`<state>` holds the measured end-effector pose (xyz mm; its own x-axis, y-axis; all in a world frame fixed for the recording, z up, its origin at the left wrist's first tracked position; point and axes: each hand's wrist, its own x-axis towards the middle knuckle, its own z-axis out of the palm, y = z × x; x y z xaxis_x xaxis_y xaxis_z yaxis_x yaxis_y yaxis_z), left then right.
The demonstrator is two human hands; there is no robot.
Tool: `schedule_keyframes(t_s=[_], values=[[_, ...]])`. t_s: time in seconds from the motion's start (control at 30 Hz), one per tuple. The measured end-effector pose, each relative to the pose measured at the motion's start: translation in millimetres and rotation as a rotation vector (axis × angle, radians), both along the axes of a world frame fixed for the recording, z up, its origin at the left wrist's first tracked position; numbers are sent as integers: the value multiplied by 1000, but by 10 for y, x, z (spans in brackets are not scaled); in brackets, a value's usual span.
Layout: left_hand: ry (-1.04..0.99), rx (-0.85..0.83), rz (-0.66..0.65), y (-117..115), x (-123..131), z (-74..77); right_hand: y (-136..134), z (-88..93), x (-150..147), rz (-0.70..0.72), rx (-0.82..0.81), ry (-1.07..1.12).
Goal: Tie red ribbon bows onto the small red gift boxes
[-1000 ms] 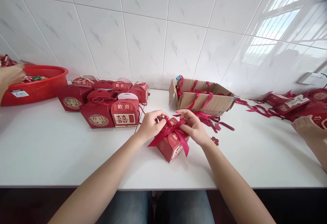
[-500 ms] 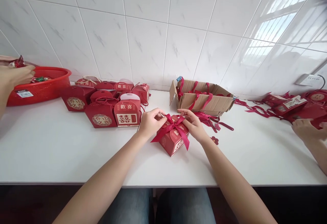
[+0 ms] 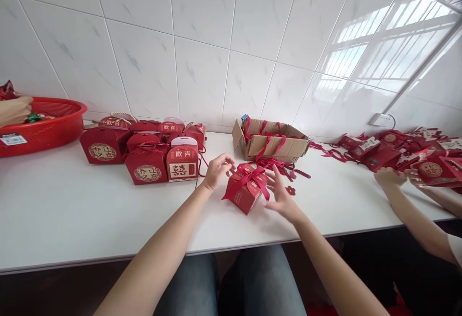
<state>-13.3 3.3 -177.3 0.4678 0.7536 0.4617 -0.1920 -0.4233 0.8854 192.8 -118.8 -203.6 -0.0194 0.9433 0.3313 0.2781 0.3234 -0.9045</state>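
Item: red gift box [image 3: 245, 198], shut, standing on the white counter [image 3: 72, 220] roughly midway between front and back edges, one corner turned toward the front edge.
Item: ribbon bow [image 3: 251, 175], deep pink, knotted on top of that box, tails hanging down its near faces.
Item: left hand [image 3: 218, 171], just beside the box's left side; fingers loosely curled, grip released, nothing seen in it. Contact with the box cannot be told.
Item: right hand [image 3: 281, 195], at the box's right side; fingers and thumb spread, grip released. Contact likewise unclear.
Item: cardboard carton [image 3: 296, 151], near the back edge, ribbons inside and over its near wall; loose ribbons [image 3: 288, 169] in front, a dark red flower-shaped piece [image 3: 290, 190] nearer the front edge.
Item: group of red boxes [image 3: 147, 167], left of the carton, toward the back edge.
Item: red basket [image 3: 61, 126], by the back edge at far left, a co-worker's hand [image 3: 16, 110] over it.
Item: heap of red boxes [image 3: 386, 155], along the back edge at right, another co-worker's hands [image 3: 390, 176] beside it.
Condition: closing and bow-tying appear done; by judgement, at most straightening of loops is left. The heap is too jumbled to grade.
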Motion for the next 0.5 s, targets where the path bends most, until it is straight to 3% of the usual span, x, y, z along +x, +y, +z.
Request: schedule_keyframes(t_s=[0.13, 0.27, 0.37, 0.5], values=[[-24, -73, -71, -19, 63, -54, -261, -157, -541, -357, 50, -43], [1, -72, -64, -32, 77, -54, -523, -236, -711, -473, 107, 55], [48, -56, 16, 0, 81, -80, -844, -311, -449, -583, 102, 27], [161, 10, 183, 80, 107, -198, -1187, -449, 350, -861, 70, -108]])
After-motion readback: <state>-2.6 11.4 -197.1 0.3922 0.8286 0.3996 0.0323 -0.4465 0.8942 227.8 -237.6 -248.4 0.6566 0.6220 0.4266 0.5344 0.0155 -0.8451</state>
